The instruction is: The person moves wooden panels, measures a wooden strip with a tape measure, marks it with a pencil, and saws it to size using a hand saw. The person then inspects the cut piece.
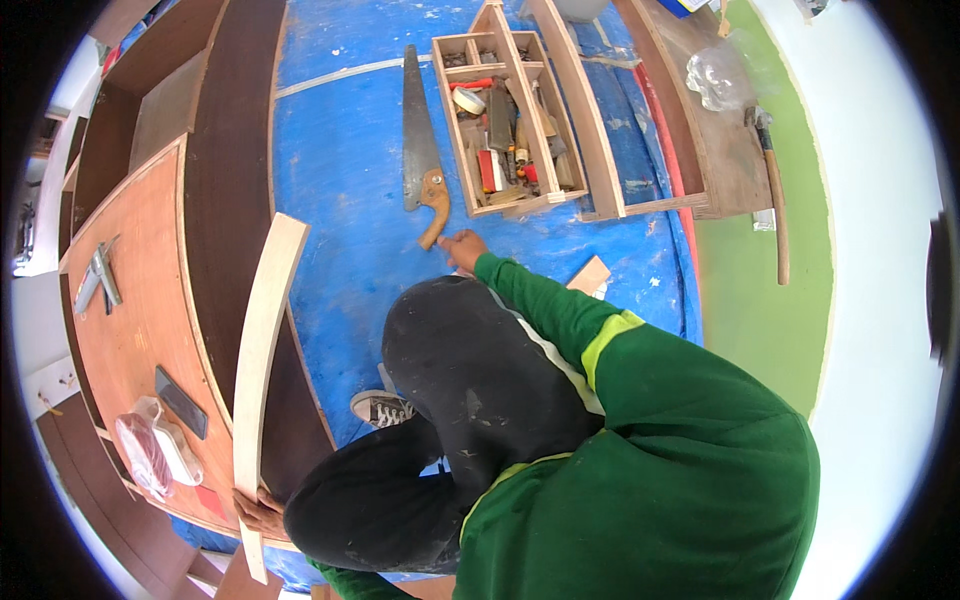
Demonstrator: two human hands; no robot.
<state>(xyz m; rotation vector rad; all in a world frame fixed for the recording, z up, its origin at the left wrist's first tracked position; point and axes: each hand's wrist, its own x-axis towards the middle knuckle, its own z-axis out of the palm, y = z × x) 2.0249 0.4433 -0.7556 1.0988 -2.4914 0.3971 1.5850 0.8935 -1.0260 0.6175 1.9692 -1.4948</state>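
Observation:
A long pale wooden strip [262,370] slants up along the edge of a dark brown board. My left hand [262,514] grips it near its lower end, with part of the hand hidden behind the strip. On the blue sheet lies a handsaw [420,150], its blade pointing away from me and its wooden handle toward me. My right hand [463,250] has its fingers curled at the end of that handle, pinching it; my knee partly covers this hand. Right of the saw is an open wooden toolbox [470,180] filled with hand tools and a roll of tape.
A blue sheet [340,180] covers the floor. At left, a wooden panel [140,340] carries a caulking gun [98,278], a phone [181,402] and a plastic-wrapped package [155,450]. A hammer [770,190] and clear plastic bag [720,78] lie at right. A wood offcut [589,275] is near my right forearm.

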